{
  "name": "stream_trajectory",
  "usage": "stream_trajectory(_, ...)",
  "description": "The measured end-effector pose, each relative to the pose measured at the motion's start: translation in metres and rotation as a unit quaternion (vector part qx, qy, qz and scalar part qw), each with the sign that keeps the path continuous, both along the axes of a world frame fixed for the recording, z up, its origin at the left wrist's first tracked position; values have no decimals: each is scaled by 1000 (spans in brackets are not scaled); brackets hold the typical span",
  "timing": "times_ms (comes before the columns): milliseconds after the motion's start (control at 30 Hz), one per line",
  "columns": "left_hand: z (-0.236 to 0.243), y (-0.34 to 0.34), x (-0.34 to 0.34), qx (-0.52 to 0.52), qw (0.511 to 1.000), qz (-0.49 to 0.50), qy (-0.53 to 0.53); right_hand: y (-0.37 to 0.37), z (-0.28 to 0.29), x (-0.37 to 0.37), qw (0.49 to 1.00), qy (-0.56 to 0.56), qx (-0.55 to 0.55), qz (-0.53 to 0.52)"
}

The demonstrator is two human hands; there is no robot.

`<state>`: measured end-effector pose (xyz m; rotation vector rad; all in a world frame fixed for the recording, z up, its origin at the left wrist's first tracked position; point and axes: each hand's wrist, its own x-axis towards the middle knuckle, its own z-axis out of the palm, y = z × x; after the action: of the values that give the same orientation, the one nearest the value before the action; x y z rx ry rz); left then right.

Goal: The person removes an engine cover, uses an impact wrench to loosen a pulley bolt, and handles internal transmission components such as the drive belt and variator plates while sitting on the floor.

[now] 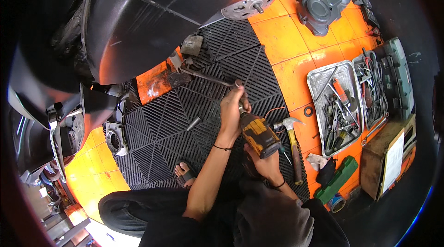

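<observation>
My left hand (231, 110) is closed near the end of a long metal bar (208, 76), at the nose of a yellow and black power tool (258, 134). My right hand (262, 161) grips that tool lower down, partly hidden by its body. The bar reaches toward a metal part under a black vehicle panel (143, 11). A small metal cylinder (193, 123) lies on the black slatted mat (157, 154). Beside my right hand are a hammer (292, 145) and a thin screwdriver (285, 156).
A silver tool tray (312, 110), green cases (398, 69) (336, 180), a wooden box (379, 164) and a dark engine cover (323, 4) stand on orange tiles at the right. Black vehicle parts (97, 117) are at left. My foot (185, 173) rests on the mat.
</observation>
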<state>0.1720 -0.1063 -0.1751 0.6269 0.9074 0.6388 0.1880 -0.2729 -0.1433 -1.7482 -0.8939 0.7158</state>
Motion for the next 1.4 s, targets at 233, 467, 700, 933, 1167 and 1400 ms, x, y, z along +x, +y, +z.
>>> stream_trajectory(233, -18, 27, -26, 21, 992, -27, 123, 2, -17, -13, 988, 124, -87, 17)
stream_trajectory(467, -33, 53, -23, -73, 957, 186, 212, -36, -40, -42, 964, 263, -20, -22)
stream_trajectory(700, 15, 90, -81, 165, 941, -45, 291, -17, -8, 10, 993, 114, 21, 14)
stream_trajectory(933, -65, 16, 36, 353, 834, -317, 281, -37, -18, 18, 939, 335, 11, -72)
stream_trajectory(1167, -55, -63, 178, 157, 905, -386, -81, -42, -25, 15, 939, 340, -34, -34)
stream_trajectory(1400, -38, 6, 28, 386, 861, -295, 152, -35, -41, 12, 934, 354, -33, 8)
